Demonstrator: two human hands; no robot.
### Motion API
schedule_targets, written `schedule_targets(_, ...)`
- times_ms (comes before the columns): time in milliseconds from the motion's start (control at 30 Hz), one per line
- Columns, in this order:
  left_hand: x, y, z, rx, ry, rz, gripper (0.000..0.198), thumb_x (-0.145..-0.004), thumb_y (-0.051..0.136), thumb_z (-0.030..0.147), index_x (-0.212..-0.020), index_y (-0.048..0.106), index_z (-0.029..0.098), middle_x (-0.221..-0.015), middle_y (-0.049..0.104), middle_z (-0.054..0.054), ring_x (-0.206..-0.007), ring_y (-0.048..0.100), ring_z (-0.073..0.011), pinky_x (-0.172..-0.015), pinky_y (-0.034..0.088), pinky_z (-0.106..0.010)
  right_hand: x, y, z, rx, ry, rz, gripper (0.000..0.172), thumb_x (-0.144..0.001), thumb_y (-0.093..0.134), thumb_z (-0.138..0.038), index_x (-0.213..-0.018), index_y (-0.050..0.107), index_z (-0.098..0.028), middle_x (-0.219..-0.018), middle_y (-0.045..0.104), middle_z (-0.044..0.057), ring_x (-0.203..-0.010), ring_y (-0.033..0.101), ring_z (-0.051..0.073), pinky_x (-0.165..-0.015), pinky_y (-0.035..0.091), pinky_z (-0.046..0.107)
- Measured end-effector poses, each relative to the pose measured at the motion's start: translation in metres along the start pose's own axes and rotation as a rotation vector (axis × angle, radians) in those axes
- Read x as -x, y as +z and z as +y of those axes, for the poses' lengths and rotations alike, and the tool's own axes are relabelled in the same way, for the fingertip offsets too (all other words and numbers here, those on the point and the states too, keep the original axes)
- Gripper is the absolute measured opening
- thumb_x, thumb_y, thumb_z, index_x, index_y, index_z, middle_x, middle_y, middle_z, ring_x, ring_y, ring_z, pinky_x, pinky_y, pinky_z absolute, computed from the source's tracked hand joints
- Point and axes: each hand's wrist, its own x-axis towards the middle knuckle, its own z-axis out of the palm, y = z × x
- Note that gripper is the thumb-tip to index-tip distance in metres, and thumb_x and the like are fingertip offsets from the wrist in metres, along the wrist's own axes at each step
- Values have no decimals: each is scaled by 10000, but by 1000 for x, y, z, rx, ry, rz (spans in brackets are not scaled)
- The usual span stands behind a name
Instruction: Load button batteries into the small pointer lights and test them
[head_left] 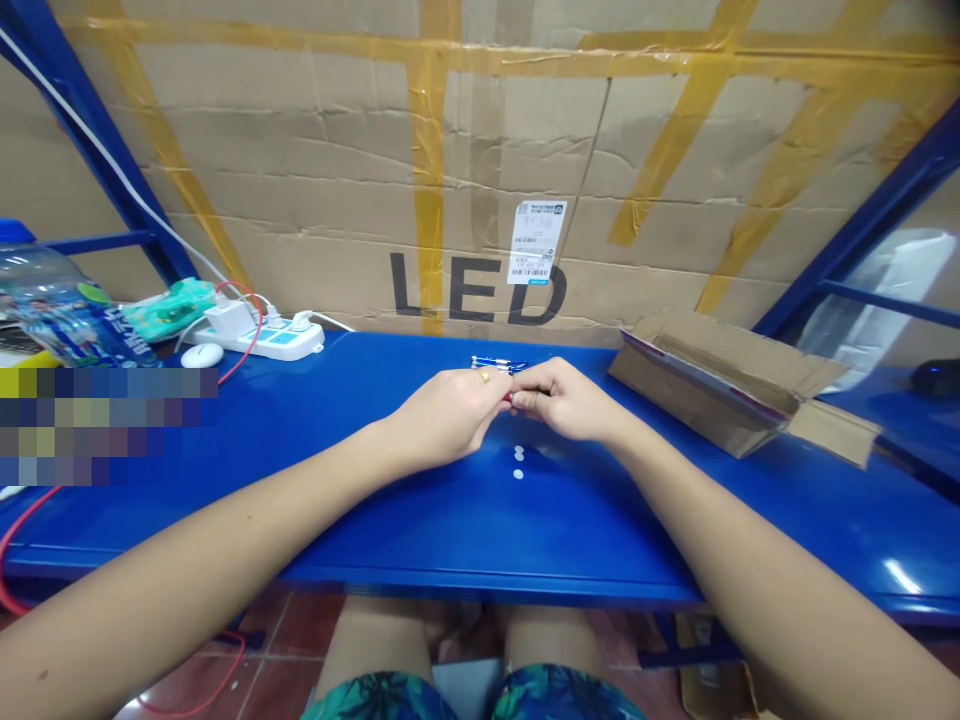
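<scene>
My left hand (459, 412) and my right hand (562, 400) meet above the middle of the blue table (450, 530). Both are closed, fingertips together around a small red object (509, 397), mostly covered by the fingers, so its kind does not show. A gold-coloured ring (485, 377) is on a finger of the left hand. Just behind the hands lie several slim, shiny blue-and-silver pieces (491, 363), partly hidden. On the tabletop in front of the hands are 3 small round whitish discs (518, 474), two of them touching or overlapping.
An open cardboard box (697, 400) stands at the right. At the back left is a white power strip (289, 343) with plugs, beside a white rounded case (202, 356) and a large bottle (67, 310). A big carton marked LED (337, 180) walls off the back.
</scene>
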Motion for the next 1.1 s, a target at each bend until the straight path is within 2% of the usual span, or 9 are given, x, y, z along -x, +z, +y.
schedule_targets(133,0,4,-3,-151,178,13,295,-968,298,116,-923,587,156,-815,629,-89,-771,591,-203,-667,455,-307,1,-1,2,-369,179,-169,160,-716,604,-239,-602,607,-128,-404,359,-65,-388,257,62,-415,197,236)
schedule_targets(233,0,8,-4,-146,147,28,319,-990,268,157,-919,579,159,-787,608,-87,-759,570,-207,-649,458,-309,1,-1,0,-399,212,-170,158,-713,610,-235,-598,603,-128,-390,350,-68,-378,242,56,-405,184,231)
schedule_targets(367,-1,8,-1,-6,-4,50,191,-963,395,231,-987,552,124,-930,596,-123,-902,563,-235,-801,489,-370,2,-4,-4,-216,155,-55,188,-762,594,-269,-629,597,-134,-440,409,-52,-417,312,71,-439,239,237)
schedule_targets(467,-3,10,-1,167,-122,59,232,-987,342,225,-980,549,120,-1027,564,-136,-971,555,-224,-888,475,-384,2,-7,-5,-1,58,34,191,-782,546,-250,-627,579,-143,-490,434,-42,-480,352,83,-494,265,244)
schedule_targets(567,-5,15,-3,247,-164,37,290,-996,291,188,-918,564,127,-1033,560,-136,-980,559,-216,-898,466,-379,1,-7,-4,216,-24,73,229,-789,505,-204,-566,508,-154,-520,399,-41,-535,339,87,-537,252,252)
schedule_targets(667,-6,15,-4,270,-210,-9,247,-989,355,214,-913,575,131,-970,610,-122,-924,581,-222,-857,465,-386,2,-4,-4,356,-72,82,249,-794,489,-158,-546,477,-154,-526,399,-37,-553,336,90,-559,246,260)
schedule_targets(800,-4,9,-3,393,-294,-56,172,-961,481,283,-886,574,160,-853,671,-63,-760,607,-187,-677,436,-316,3,-3,-4,389,-162,35,211,-813,458,-112,-642,578,-142,-584,516,-22,-576,391,93,-594,283,255)
schedule_targets(933,-1,8,-2,389,-222,-1,116,-931,516,233,-833,537,175,-798,654,-34,-711,586,-165,-638,402,-286,1,-2,1,277,-82,10,229,-793,496,-163,-565,518,-150,-523,439,-36,-530,359,87,-552,266,251)
schedule_targets(1100,0,8,0,253,-102,44,97,-939,442,179,-868,508,174,-883,631,-72,-794,589,-189,-707,428,-311,-1,-2,3,-40,70,-25,199,-778,529,-266,-628,584,-147,-491,445,-37,-484,365,96,-509,269,255)
